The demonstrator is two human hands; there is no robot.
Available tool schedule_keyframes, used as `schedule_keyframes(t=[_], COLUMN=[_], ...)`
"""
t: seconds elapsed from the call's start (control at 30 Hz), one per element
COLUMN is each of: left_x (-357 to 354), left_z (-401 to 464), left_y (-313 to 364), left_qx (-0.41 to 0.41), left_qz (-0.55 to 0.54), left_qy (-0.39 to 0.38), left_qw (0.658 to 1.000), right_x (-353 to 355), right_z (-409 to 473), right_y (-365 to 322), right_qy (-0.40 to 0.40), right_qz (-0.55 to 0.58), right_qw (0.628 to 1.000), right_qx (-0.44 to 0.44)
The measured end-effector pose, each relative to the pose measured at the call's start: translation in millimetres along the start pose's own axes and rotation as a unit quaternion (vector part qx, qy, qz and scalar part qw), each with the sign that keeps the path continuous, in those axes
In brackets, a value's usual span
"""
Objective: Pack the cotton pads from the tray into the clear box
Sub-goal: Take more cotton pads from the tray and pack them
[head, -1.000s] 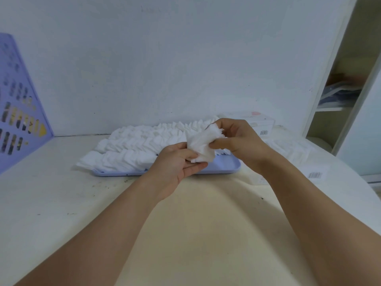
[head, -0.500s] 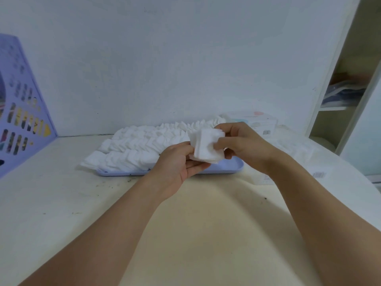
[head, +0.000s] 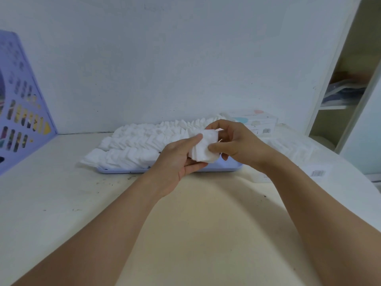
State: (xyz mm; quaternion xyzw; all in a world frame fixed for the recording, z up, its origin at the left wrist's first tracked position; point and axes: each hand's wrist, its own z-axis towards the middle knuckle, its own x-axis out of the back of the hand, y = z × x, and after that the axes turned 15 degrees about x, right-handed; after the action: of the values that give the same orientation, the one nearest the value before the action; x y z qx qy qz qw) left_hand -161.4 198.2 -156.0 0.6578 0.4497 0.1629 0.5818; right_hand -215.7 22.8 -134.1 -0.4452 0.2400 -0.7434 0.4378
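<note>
Small stack of cotton pads point(head: 204, 148) is up in the air btwn both hands, just above the near right part of the lavender tray point(head: 231, 169). Left hand point(head: 179, 159) cups it from below/left, thumb pressed on the stack's top-left face, fingers curled under. Right hand point(head: 235, 142) pinches the right edge, thumb at front, fingers arched over the top. So both hands are closed on the same stack, neither let go.

Step in hand, as I read it: squaring up a picked batch so edges line up before it goes in. Pads look roughly aligned, lower edges a bit fanned.

Rest of the pads point(head: 134, 145) lie in overlapping rows across the tray, lots left, so task looks far from done. Clear box point(head: 288, 153) sits to the right of the tray w/ barcode label point(head: 317, 173); looks to hold pads already, but faint, can't tell how full. A printed carton point(head: 259, 122) stands behind the right hand by the wall. All on a pale table point(head: 185, 213).

Next move calls for: keep the pinch firm so the stack doesn't splay, carry right, lower it on edge next to the ones inside
</note>
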Motion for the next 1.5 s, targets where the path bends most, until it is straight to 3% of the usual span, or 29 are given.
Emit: schedule_keyframes(t=[0.1,0.23,0.43,0.53,0.67,0.97,1.1,1.37,1.5], left_x=[0,1,-2,1,6,7,2,3,6], left_z=[1,0,-3,-2,0,0,1,4,0], left_y=[-2,0,-6,-4,-5,-4,-6,-5,-3], left_qx=[-0.015,0.056,0.138,0.123,0.122,0.108,0.092,0.101,0.105], left_qz=[-0.030,-0.208,-0.170,-0.129,-0.131,-0.236,-0.196,-0.071,-0.071], left_qy=[0.000,-0.059,-0.161,-0.142,-0.120,-0.190,-0.172,-0.053,-0.067], left_qw=[0.999,0.975,0.962,0.974,0.977,0.947,0.961,0.991,0.990], right_x=[-7,-17,-47,-38,-37,-25,-31,-19,-20], right_z=[1,3,-8,-8,-8,-4,-5,-4,-4], right_y=[-2,-5,-9,-12,-13,-11,-9,-6,-3], right_qy=[0.049,0.118,-0.018,-0.037,-0.067,-0.031,-0.028,-0.066,-0.070], right_qz=[0.018,0.052,-0.032,-0.079,-0.029,0.105,0.087,-0.006,-0.013], right_qw=[0.999,0.992,0.997,0.992,0.992,0.988,0.990,0.993,0.994], right_qx=[0.004,0.012,0.066,0.090,0.102,0.106,0.108,0.095,0.085])
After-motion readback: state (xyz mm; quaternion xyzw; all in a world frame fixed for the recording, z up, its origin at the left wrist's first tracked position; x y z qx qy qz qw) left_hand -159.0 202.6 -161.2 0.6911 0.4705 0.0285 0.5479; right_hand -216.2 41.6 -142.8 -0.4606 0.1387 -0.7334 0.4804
